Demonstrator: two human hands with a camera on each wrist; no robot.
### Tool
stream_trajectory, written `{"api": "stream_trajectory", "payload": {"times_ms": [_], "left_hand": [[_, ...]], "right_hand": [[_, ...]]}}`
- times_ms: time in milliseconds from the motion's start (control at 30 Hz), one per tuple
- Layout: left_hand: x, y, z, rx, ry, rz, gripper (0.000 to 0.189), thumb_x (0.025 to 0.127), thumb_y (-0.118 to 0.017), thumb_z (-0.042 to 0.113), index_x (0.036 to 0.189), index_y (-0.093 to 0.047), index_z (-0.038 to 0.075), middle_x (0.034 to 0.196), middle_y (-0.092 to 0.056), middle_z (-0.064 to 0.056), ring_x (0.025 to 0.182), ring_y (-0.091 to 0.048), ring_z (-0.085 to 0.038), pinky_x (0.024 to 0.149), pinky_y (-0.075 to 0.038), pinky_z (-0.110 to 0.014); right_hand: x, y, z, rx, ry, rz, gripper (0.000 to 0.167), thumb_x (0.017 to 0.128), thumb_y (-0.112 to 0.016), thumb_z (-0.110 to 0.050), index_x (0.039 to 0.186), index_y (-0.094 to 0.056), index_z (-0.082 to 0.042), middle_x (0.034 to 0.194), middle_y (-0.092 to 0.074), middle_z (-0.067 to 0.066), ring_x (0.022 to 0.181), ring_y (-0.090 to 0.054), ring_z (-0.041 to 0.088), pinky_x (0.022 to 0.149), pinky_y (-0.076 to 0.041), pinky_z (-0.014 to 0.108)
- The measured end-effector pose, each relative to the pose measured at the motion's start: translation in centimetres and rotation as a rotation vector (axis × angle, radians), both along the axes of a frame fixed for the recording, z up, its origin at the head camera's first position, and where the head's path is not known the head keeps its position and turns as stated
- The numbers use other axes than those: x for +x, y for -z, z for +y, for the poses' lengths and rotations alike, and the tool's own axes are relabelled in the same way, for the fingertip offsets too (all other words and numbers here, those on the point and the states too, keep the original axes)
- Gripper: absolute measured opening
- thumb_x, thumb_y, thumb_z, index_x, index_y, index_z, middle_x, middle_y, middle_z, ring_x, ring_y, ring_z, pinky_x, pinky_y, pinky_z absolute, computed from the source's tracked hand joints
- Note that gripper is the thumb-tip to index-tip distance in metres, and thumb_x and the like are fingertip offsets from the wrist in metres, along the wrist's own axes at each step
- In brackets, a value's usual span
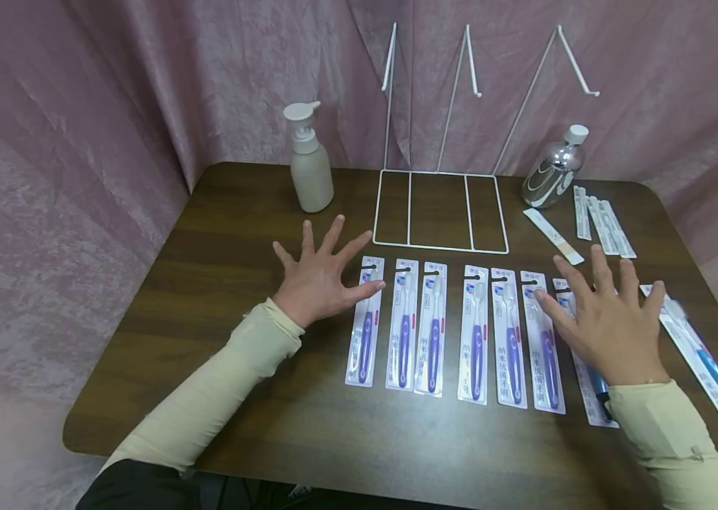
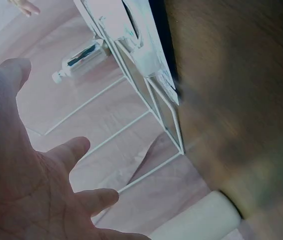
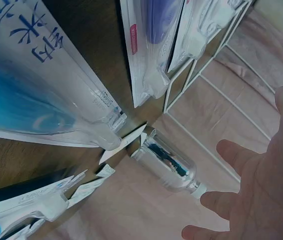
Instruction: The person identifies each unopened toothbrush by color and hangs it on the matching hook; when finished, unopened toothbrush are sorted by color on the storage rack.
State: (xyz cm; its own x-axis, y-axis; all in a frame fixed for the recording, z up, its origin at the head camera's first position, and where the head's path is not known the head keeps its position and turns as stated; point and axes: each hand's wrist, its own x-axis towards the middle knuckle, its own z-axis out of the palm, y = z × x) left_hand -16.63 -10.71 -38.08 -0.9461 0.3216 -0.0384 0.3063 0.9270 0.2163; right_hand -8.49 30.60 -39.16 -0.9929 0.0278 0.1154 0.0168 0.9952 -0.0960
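Across the brown worktop point(image 1: 219, 241), six purple toothbrush packs point(image 1: 476, 347) lie in a row, a blue toothbrush pack point(image 1: 709, 368) slanting off at the right end. Between them, the right hand point(image 1: 620, 333) hides much of a covered pack point(image 1: 593, 397) from me. The left hand point(image 1: 321, 283) spreads beside the leftmost purple one, thumb over its upper part; on both hands the fingers are splayed, grasping nothing. Just behind the row, a white wire rack point(image 1: 440, 248) takes up the middle, before the pink curtain point(image 1: 238, 85). A pump bottle point(image 1: 311, 173) stands to its left, a shiny bottle point(image 1: 550, 173) to its right, near some white strips point(image 1: 602, 225).
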Motion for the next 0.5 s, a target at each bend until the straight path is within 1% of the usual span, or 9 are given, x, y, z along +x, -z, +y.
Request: {"api": "stream_trajectory", "payload": {"times_ms": [167, 267, 400, 500], "left_hand": [[-0.3, 0.1, 0.9, 0.016, 0.025, -0.02, 0.093, 0.086, -0.047, 0.091, 0.166, -0.02, 0.051, 0.178, 0.0, -0.002, 0.155, 0.004, -0.055, 0.102, 0.002, -0.091], [-0.9, 0.4, 1.5, 0.03, 0.043, -0.016, 0.092, 0.087, -0.048, 0.09, 0.166, -0.02, 0.051, 0.178, -0.002, -0.003, 0.155, 0.002, -0.056, 0.103, 0.001, -0.091], [-2.4, 1.0, 2.3, 0.078, 0.072, -0.051, 0.09, 0.089, -0.048, 0.088, 0.166, -0.019, 0.051, 0.178, -0.003, -0.003, 0.155, -0.002, -0.057, 0.106, -0.001, -0.089], [-3.8, 1.6, 2.8, 0.142, 0.107, -0.132, 0.088, 0.091, -0.044, 0.087, 0.166, -0.018, 0.05, 0.178, -0.002, -0.005, 0.155, -0.004, -0.057, 0.111, -0.001, -0.085]], "right_hand": [[0.2, 0.0, 0.5, -0.014, 0.005, -0.007, 0.083, 0.1, -0.044, -0.071, 0.167, -0.03, -0.023, 0.171, -0.011, 0.028, 0.153, -0.008, 0.06, 0.11, 0.005, 0.084], [0.2, 0.0, 1.2, -0.022, 0.015, -0.034, 0.086, 0.1, -0.041, -0.073, 0.167, -0.028, -0.022, 0.172, -0.007, 0.028, 0.153, -0.005, 0.06, 0.11, 0.008, 0.084], [0.0, -0.1, 3.5, -0.04, 0.051, -0.096, 0.089, 0.101, -0.037, -0.075, 0.168, -0.023, -0.019, 0.171, -0.001, 0.03, 0.151, -0.002, 0.063, 0.105, 0.008, 0.088], [0.3, -0.3, 6.7, -0.062, 0.094, -0.163, 0.089, 0.103, -0.032, -0.074, 0.169, -0.016, -0.016, 0.169, 0.003, 0.033, 0.147, -0.002, 0.068, 0.101, 0.004, 0.092]]}}
